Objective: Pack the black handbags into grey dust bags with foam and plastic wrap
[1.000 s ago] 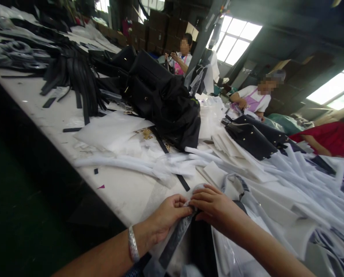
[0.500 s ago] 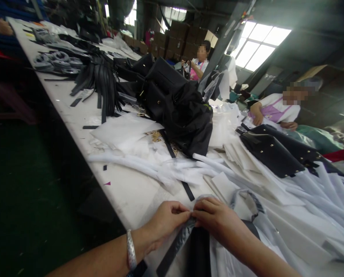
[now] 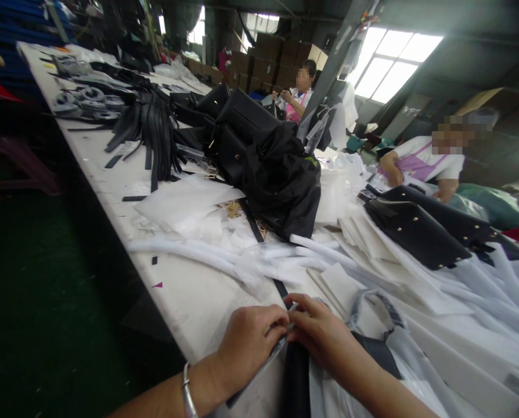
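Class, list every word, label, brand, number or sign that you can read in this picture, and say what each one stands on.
None can be read.
Black fabric: a small yellow-green mark, perhaps lettering, too small and blurred to read.
Cardboard boxes: too dark and small to make out any print.
Dark strip at the left hand: no lettering shows on the visible part.

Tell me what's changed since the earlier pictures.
The view has swung left, bringing in a stool. The left hand has rolled, its back turned up, hiding more of the dark strip. One finger of the right hand sticks out above the others. No new grasp or release is clear. Both hands remain together at the strip; the black bags and white tubes lie unchanged.
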A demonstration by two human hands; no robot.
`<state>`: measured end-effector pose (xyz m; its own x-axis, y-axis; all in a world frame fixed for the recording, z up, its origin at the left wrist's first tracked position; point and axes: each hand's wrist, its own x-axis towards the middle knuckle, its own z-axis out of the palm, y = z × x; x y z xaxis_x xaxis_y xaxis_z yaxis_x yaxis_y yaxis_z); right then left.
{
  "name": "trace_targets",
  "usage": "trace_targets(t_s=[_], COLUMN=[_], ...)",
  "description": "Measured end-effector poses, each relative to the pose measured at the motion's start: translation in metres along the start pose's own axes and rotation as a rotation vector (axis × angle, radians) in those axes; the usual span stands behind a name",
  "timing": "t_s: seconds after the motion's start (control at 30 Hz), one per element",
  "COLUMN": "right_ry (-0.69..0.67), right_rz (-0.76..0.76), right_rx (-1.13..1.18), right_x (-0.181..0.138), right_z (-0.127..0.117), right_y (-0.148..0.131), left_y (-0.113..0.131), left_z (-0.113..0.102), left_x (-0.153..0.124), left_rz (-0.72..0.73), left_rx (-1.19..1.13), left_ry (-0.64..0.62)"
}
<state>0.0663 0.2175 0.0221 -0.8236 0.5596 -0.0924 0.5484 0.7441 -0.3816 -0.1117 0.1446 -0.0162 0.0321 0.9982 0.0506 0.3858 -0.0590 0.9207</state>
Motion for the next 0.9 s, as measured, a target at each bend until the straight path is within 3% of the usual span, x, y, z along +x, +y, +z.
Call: trace_targets(t_s=[0.23,0.33,0.47,0.57,0.7,0.9], right_ry=[0.085,0.16,0.245,0.27,0.333,0.446], right_rz=[-0.164,-0.203,-0.267,-0.294,-0.372,-0.451], right_rx=[0.112,0.109,0.096,0.07,0.003,-0.084], right_x=[-0.003,-0.005,-0.007,-0.008,-0.011,-0.021], right_z=[0.003,0.004,0.007,0.01,0.013,0.012], right_y=[0.004,0.003,0.002,0.004,0.007,0.005], left_y=[0.005,0.004,-0.01,-0.02,-0.022,-0.011], left_z=[-0.002,-0.008,-0.016,-0.017,-0.012,-0.007], left_x=[-0.002,-0.002,0.002,0.004,0.005,0.0], left_rz=[-0.082,-0.141,-0.461,-0.696,-0.895,-0.919], left_rx=[0.025,-0.184,-0.625,-0.811,-0.998,-1.167], left_ry=[-0.061,-0.067,-0.015,-0.205,-0.498,-0.509])
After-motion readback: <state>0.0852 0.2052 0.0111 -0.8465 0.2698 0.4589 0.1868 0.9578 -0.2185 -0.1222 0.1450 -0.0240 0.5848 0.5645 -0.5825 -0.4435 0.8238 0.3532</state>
